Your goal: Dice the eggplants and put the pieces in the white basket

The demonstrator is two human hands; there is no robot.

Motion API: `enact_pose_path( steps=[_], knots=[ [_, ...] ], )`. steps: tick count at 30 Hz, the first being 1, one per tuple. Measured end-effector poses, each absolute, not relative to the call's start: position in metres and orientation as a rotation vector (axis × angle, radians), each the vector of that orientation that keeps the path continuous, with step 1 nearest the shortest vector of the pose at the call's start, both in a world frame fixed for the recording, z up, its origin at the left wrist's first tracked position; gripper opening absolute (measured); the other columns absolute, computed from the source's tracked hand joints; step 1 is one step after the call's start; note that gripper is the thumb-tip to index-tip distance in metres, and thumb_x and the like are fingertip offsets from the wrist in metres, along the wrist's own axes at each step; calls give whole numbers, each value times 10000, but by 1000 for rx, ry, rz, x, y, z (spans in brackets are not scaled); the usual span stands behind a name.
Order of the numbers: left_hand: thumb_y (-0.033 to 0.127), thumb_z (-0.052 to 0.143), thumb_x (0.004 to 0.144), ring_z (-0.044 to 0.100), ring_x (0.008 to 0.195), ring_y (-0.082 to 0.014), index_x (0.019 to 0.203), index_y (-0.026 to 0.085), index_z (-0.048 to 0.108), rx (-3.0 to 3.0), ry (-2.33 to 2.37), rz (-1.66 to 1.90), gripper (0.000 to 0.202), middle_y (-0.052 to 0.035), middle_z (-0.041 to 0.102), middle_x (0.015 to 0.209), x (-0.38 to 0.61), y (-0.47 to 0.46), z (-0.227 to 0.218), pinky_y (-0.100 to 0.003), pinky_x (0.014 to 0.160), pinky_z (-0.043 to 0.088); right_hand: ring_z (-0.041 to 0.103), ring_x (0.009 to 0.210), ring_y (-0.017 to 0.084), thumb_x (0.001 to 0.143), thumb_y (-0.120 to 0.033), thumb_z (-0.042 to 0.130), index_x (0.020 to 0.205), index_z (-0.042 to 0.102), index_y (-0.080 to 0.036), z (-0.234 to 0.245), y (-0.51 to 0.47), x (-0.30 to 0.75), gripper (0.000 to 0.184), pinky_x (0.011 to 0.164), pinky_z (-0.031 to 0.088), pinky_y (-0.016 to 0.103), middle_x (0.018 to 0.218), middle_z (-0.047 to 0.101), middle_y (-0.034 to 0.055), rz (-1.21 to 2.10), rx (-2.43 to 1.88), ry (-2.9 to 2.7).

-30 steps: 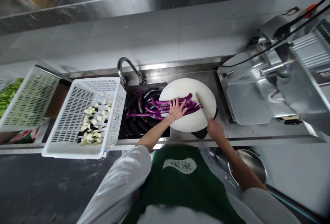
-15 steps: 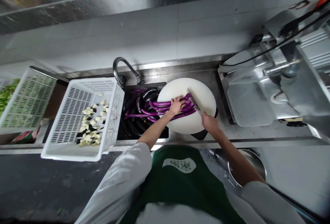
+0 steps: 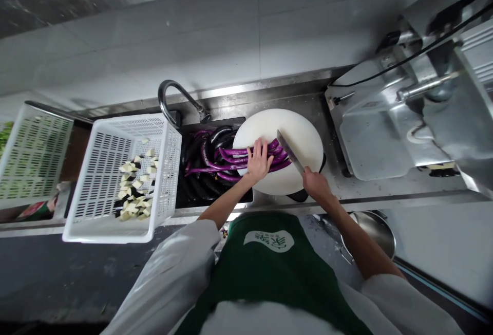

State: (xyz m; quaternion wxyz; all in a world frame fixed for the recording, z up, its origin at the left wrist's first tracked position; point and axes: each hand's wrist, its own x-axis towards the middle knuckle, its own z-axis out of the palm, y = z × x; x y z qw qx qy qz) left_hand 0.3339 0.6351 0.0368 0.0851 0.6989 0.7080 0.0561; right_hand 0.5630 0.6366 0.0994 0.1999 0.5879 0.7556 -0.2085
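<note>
Several long purple eggplants (image 3: 231, 153) lie across a round white cutting board (image 3: 304, 137), their stems hanging over the sink (image 3: 204, 170). My left hand (image 3: 258, 159) lies flat on them with fingers stretched out, pressing them down. My right hand (image 3: 315, 183) grips the handle of a cleaver (image 3: 289, 151), whose blade stands at the right ends of the eggplants next to my left fingertips. More dark eggplants fill the sink.
A white slotted basket (image 3: 115, 211) with cubed eggplant pieces (image 3: 134, 186) sits left of the sink under a curved faucet (image 3: 173, 98). A second basket (image 3: 31, 155) stands further left. A steel slicing machine (image 3: 404, 119) occupies the right. A metal bowl (image 3: 375, 229) sits low right.
My left hand went from flat to curled and is flat again on the eggplants. The cleaver shifted leftward along the eggplant ends. The camera tilted downward.
</note>
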Motion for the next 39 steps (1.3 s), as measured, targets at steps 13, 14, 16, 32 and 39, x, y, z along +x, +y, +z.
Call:
enact_pose_path(
  steps=[13,14,16,32,39],
  knots=[
    [490,260,1076,96,1613,-341,1661,82,198,2028,2072,124,716,-170,196,1715,335,633,24,-625,1289,71,724,1006,314,1079,-267,288,1237,520,-102,135,631,536,325,839,471,354,1009,722,205,-630,1602,2035],
    [487,260,1077,93,1613,-338,1662,86,200,2024,2071,128,712,-165,198,1716,335,634,24,-622,1291,67,724,1003,311,1079,-262,294,1229,520,-100,135,633,538,316,835,467,347,1007,721,207,-629,1588,2039],
    [480,256,1078,90,1614,-335,1660,86,211,2020,2071,133,704,-160,206,1715,334,635,25,-615,1295,57,722,996,306,1079,-253,299,1212,522,-98,131,638,539,303,827,460,339,1004,720,207,-624,1569,2056],
    [454,181,1087,105,1619,-269,1664,61,157,1974,2049,192,699,-152,213,1715,334,635,19,-535,1318,81,707,996,311,1088,-319,283,1221,544,-101,112,677,503,364,828,455,340,1052,720,214,-545,1688,2134],
    [439,194,1087,96,1620,-282,1655,40,188,1957,2049,202,694,-174,254,1699,334,637,16,-537,1320,69,711,1007,296,1080,-277,309,1259,515,-106,117,647,498,322,846,456,334,1052,723,207,-635,1635,2052]
  ],
)
